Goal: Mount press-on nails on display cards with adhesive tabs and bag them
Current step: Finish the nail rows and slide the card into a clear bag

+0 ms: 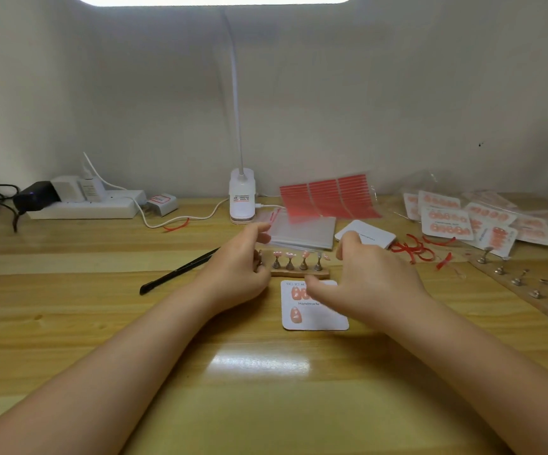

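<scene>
Both forearms enter from the near edge and converge on the work at table centre. Display card (315,315) lies flat just in front of the right hand (369,287), which covers its upper right part; pink nails show on it, a few in the top row by the hand's thumb, one alone lower left. Nail stand (299,272), a short wooden strip, runs left to right just beyond the card, long axis across the view, with small metal holders carrying pink nails (290,255). Left hand (240,269) touches or grips the strip's left end, fingers curled; whether it really clamps the strip I cannot tell. Right hand is loosely curled over the strip's right end, fingers apart, nothing visibly held. Judgement: next nail comes off the right-end holders, so the right hand is nearer.

Outward: black tweezers (180,270) left of the hands; red adhesive tab sheets (328,197) and clear bags (302,231) behind; finished bagged cards (456,218) far right. Wooden table (259,405), glossy; plain pale wall, clip lamp (241,195).
</scene>
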